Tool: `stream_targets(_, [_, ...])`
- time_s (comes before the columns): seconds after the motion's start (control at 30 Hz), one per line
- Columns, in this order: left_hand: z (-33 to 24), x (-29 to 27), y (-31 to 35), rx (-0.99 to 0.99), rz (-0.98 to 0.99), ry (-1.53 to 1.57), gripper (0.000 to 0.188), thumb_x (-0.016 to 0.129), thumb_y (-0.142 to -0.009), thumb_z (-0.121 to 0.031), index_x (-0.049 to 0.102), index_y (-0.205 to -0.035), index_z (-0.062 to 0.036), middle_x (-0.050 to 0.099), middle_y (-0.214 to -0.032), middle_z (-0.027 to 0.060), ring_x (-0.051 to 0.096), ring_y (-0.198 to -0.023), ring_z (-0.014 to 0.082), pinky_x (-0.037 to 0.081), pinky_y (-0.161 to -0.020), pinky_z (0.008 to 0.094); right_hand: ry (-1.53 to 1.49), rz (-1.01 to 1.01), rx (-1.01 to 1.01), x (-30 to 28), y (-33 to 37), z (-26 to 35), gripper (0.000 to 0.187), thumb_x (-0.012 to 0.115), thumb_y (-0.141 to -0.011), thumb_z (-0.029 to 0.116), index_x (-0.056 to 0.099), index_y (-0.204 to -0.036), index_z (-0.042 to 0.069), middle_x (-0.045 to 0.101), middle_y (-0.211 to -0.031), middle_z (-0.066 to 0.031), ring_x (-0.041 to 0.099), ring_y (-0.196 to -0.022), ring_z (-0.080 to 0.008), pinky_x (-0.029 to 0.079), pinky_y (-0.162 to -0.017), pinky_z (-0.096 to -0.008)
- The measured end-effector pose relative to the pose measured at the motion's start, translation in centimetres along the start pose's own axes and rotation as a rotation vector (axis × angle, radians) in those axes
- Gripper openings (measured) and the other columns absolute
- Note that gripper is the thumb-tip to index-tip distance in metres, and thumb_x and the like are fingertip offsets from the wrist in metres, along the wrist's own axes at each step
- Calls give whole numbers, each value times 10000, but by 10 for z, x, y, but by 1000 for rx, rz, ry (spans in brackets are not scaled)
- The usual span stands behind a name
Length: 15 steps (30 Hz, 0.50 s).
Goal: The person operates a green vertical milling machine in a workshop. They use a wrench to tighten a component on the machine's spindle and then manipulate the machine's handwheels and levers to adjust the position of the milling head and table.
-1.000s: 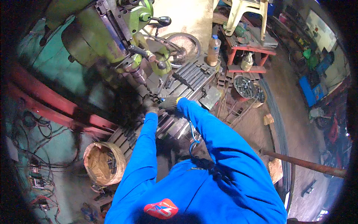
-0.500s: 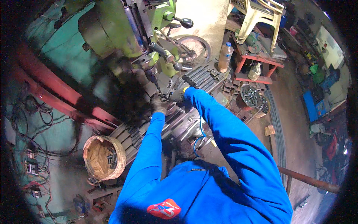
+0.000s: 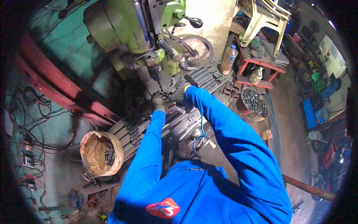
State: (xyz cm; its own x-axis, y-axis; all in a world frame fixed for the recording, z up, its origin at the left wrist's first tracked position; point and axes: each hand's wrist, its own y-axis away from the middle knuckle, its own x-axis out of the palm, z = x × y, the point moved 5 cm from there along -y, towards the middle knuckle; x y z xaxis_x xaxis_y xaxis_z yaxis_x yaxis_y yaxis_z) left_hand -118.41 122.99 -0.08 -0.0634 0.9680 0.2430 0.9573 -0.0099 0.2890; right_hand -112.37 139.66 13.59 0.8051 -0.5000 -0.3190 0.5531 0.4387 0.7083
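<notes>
Watching remotely, I see the drill bit (image 3: pixel 160 86) hanging from the green drill press (image 3: pixel 112 30), its tip between the gloved left hand (image 3: pixel 158 101) and right hand (image 3: pixel 178 98). Both crowd close under it, probably to steady something there, but it is too dark for me to tell whether the fingers are closed. Right of them, dark rods (image 3: pixel 204 79) lie side by side on the slotted metal desk (image 3: pixel 120 130), perhaps for easy reach. The tan bucket (image 3: pixel 119 151) seemingly collects short dark pieces (image 3: pixel 109 156).
</notes>
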Motion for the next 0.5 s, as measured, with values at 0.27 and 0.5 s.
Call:
stream_targets(0.27, [-33,-48,9,124,-150,-163,811,925,-551,-274,569,-1249,-64,642,-1159,135,634,-1025,303,525,-893,410,405,48,-223,3,-10,51,458,702,-841,258,567,-1230,57,633,-1017,-129,657,-931,-329,589,-772,-534])
stream_targets(0.5, [-40,-70,13,354,-218,-460,856,931,-554,-279,543,-1286,-63,617,-1207,146,618,-1059,322,501,-942,409,1170,-5,-806,19,-5,86,547,776,-778,238,566,-1254,69,644,-1058,-135,654,-987,-322,580,-835,-501])
